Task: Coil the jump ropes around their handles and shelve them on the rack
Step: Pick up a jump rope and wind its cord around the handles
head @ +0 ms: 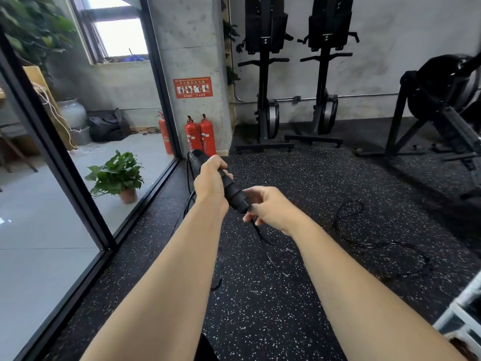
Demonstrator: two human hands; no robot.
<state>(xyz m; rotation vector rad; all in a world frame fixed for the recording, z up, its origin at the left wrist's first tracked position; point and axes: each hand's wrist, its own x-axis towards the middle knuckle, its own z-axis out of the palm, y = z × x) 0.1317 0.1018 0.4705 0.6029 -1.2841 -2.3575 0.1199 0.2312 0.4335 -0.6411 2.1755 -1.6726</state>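
the rope (374,245) lay on the floor (286,295), right of the handles (234,191); a potted plant (117,173) stood left behind the glass (39,230), two extinguishers (200,136) ahead by the pillar (192,48), rowing machines (265,74) further right against the wall (390,48)

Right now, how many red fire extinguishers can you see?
3. Two fire extinguishers stand side by side at the foot of the concrete pillar; a third shows through the glass wall to their left, unless it's a reflection. Others may be hidden.

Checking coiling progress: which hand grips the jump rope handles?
The left hand grips the black handles; the right hand instead pinches the rope just below them.
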